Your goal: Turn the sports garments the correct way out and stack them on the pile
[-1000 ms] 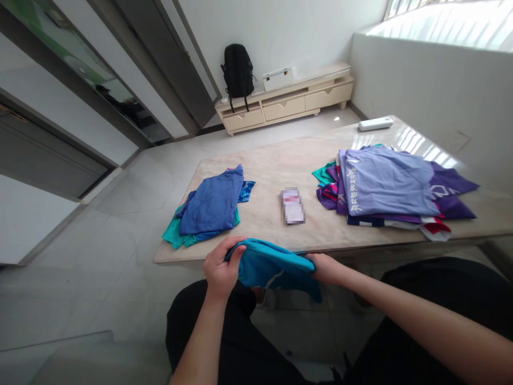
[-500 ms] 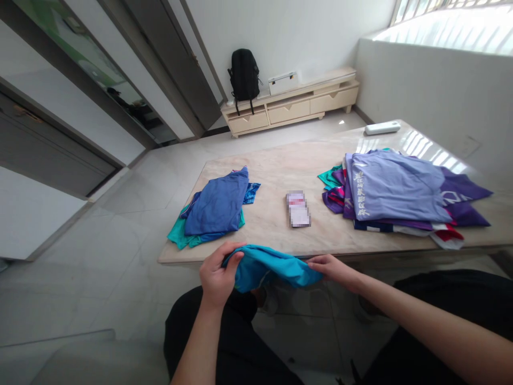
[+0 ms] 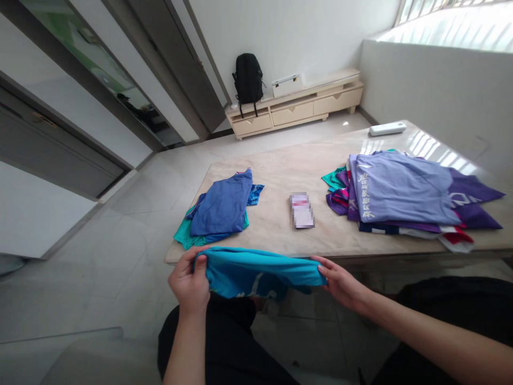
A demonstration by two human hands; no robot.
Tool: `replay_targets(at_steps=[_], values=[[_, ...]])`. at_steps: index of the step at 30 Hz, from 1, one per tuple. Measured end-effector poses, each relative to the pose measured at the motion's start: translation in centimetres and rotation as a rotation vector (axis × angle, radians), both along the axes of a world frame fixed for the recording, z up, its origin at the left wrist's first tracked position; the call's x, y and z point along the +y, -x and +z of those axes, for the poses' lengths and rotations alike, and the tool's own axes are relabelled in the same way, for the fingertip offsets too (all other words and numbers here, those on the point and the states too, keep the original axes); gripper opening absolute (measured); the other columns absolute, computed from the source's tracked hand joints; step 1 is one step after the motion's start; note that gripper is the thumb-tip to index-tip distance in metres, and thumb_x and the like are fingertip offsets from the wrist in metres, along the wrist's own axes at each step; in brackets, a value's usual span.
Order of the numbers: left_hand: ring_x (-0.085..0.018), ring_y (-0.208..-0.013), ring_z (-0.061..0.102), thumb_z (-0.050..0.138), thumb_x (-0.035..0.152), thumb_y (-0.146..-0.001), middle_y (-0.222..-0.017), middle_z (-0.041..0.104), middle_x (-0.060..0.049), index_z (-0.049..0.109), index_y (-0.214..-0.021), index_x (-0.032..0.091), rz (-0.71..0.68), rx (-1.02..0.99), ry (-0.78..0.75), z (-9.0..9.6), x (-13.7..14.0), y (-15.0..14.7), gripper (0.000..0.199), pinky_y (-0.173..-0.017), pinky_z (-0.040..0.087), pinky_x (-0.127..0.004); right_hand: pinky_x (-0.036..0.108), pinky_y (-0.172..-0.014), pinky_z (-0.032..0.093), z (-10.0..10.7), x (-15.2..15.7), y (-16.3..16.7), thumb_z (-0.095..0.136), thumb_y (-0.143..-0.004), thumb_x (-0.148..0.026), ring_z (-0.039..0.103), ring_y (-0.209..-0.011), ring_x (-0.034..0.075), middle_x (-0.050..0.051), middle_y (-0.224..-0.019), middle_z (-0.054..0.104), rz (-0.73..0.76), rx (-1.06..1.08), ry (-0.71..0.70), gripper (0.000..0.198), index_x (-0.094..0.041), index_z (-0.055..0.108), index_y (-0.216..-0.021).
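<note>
The teal blue sports garment [image 3: 256, 272] is stretched wide now, where half a second ago it sat bunched into a tight bundle between the hands. The left hand [image 3: 189, 282] has swung out to the left and pinches one end of the cloth, its fingers [image 3: 199, 260] curled over the top edge. The right hand [image 3: 340, 280] has slid out the other way and holds the opposite end, fingers lying fairly flat along the fabric with the thumb tucked beneath as far as one can tell. So the garment hangs as a broad band between the two grips, in the air just in front of the near edge of the pale marble-patterned surface [image 3: 280, 176], above the person's dark-trousered lap [image 3: 224, 342] and not resting on the stone. Judging by that, the cloth looks to be getting opened out and straightened rather than put down. On the surface behind it, the small stack of folded blue and green shirts [image 3: 220, 211] lies to the left, close to the left hand. The bigger heap of lilac and purple shirts [image 3: 404, 190] sits well apart on the right. Between them lies a small blurred card or packet [image 3: 302, 210], and a white remote-like bar [image 3: 387, 128] rests at the far edge.
</note>
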State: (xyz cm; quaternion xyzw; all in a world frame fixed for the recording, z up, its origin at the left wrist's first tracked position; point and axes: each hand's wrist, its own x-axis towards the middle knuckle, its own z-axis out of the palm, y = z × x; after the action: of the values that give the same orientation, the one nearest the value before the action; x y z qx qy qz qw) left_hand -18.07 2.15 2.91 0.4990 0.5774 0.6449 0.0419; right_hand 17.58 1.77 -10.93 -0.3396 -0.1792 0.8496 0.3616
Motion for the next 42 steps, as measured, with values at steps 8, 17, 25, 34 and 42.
replay_targets(at_steps=[8,17,25,34,42], values=[[-0.018,-0.078,0.069,0.078,0.054,-0.077,-0.081,0.075,-0.004,0.075,-0.084,0.017,-0.080,-0.054,0.027,0.9,0.0,-1.0,0.038,-0.077,0.056,-0.028,0.034,-0.105,0.045,1.0,1.0,-0.3,0.076,-0.085,-0.037,0.064,-0.118,0.021,0.008,-0.136,0.065,0.321,0.046,-0.127,0.055,-0.024,0.062,-0.137],[-0.018,-0.084,0.071,0.078,0.037,-0.084,-0.085,0.077,-0.003,0.079,-0.090,0.021,-0.349,0.082,0.060,0.5,-0.6,-1.6,0.017,-0.081,0.056,-0.027,0.027,-0.080,0.052,-0.9,0.2,-0.4,0.087,-0.066,-0.038,0.070,-0.085,0.020,-0.001,-0.093,0.078,1.051,-0.363,-0.598,0.039,-0.021,0.081,-0.101],[-0.017,-0.083,0.070,0.074,0.032,-0.088,-0.086,0.077,-0.003,0.079,-0.094,0.023,-0.528,0.083,0.091,1.1,-0.5,-3.6,0.012,-0.078,0.057,-0.026,0.039,-0.086,0.051,-1.5,1.1,-0.7,0.051,-0.081,-0.005,0.071,-0.098,0.029,0.013,-0.103,0.077,0.897,-1.056,-1.056,0.040,-0.016,0.078,-0.109],[-0.017,-0.082,0.072,0.073,0.027,-0.089,-0.088,0.077,-0.004,0.078,-0.096,0.023,-0.738,0.131,0.191,1.4,-0.6,-8.4,0.010,-0.077,0.057,-0.025,0.044,-0.103,0.050,-1.2,0.3,2.4,0.069,-0.088,-0.054,0.060,-0.125,0.030,0.012,-0.139,0.062,0.526,-0.310,-0.387,0.089,-0.024,0.026,-0.160],[-0.018,-0.083,0.072,0.072,0.021,-0.089,-0.090,0.078,-0.003,0.078,-0.098,0.025,-0.820,0.134,0.246,1.2,-0.6,-10.6,0.012,-0.077,0.057,-0.028,0.049,-0.113,0.043,-1.9,0.3,2.8,0.083,-0.075,-0.047,0.055,-0.132,0.034,0.012,-0.145,0.057,0.335,-0.413,-0.555,0.087,-0.021,0.046,-0.149]])
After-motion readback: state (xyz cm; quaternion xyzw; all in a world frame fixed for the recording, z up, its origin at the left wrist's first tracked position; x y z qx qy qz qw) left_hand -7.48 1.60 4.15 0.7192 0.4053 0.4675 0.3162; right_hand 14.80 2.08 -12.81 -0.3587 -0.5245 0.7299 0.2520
